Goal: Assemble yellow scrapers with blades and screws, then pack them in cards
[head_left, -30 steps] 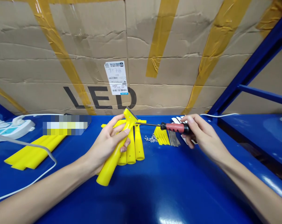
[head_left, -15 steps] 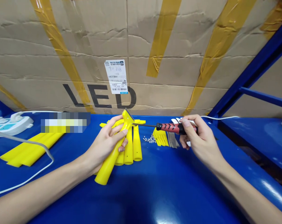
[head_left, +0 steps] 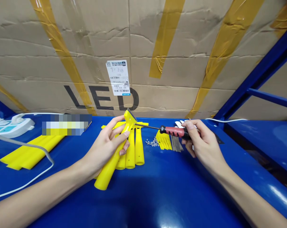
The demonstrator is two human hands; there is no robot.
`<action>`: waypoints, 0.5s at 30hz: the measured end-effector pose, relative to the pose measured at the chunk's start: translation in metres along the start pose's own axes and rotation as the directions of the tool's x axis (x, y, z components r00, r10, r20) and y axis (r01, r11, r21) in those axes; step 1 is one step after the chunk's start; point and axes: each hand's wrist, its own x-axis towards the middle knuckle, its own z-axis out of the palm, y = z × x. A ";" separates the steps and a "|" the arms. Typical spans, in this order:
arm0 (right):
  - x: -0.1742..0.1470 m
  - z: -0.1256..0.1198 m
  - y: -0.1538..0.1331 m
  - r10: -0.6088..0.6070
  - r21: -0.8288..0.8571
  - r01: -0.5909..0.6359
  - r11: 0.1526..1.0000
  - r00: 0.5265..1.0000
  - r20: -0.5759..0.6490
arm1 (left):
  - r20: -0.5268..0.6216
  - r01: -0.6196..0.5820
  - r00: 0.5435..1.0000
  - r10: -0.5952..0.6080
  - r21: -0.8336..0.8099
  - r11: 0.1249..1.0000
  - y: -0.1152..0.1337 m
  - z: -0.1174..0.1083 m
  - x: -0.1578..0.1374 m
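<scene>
My left hand [head_left: 113,139] is closed around the neck of a yellow scraper [head_left: 107,172], tilted with its blade end up and its hollow handle toward me. A dark metal blade [head_left: 132,114] shows along the head. In my right hand [head_left: 201,141] is a screwdriver [head_left: 175,131] with a red and black handle. Its shaft points left, and its tip meets the side of the scraper's head. Behind and under the held scraper, several more yellow scrapers [head_left: 139,148] lie side by side on the blue table, partly hidden by my left hand.
Small screws [head_left: 153,143], yellow clip-like pieces [head_left: 164,141] and grey metal blades [head_left: 176,144] lie right of the scrapers. Yellow sleeves [head_left: 36,148], a white power strip [head_left: 14,128] and a cable [head_left: 48,155] are left. A large cardboard box [head_left: 98,38] stands behind.
The screwdriver's handle has rotated a little, and the fingers of my right hand have shifted on it. The scraper's handle end has moved slightly toward me and left.
</scene>
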 end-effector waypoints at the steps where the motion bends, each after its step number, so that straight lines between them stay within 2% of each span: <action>1: 0.000 -0.001 -0.001 0.016 0.021 -0.016 1.000 1.000 0.017 | 0.003 -0.014 1.000 0.014 0.015 1.000 0.001 0.000 0.000; 4: 0.000 -0.005 -0.005 0.012 0.238 -0.038 0.971 0.994 0.110 | 0.004 -0.025 1.000 0.025 0.039 0.999 0.003 -0.001 0.000; 6: 0.002 -0.007 -0.006 -0.030 0.314 -0.013 0.949 0.991 0.132 | 0.001 -0.015 1.000 0.015 0.033 0.999 0.002 -0.002 0.001; 9: 0.005 -0.011 -0.001 -0.076 0.181 0.067 0.981 0.996 0.045 | 0.022 -0.001 1.000 0.001 0.016 1.000 -0.001 0.000 0.000; 11: 0.007 -0.013 0.003 -0.060 0.062 0.060 0.996 0.998 -0.008 | 0.045 -0.004 0.999 0.003 0.019 1.000 -0.001 0.002 -0.001; 13: 0.007 -0.015 0.004 -0.016 0.058 0.015 0.998 1.000 0.020 | 0.052 -0.013 0.999 0.011 0.026 1.000 -0.001 0.003 -0.002; 15: 0.006 -0.017 0.002 -0.003 0.157 -0.013 0.987 0.995 0.099 | 0.038 -0.019 0.999 0.018 0.014 1.000 0.000 0.002 -0.002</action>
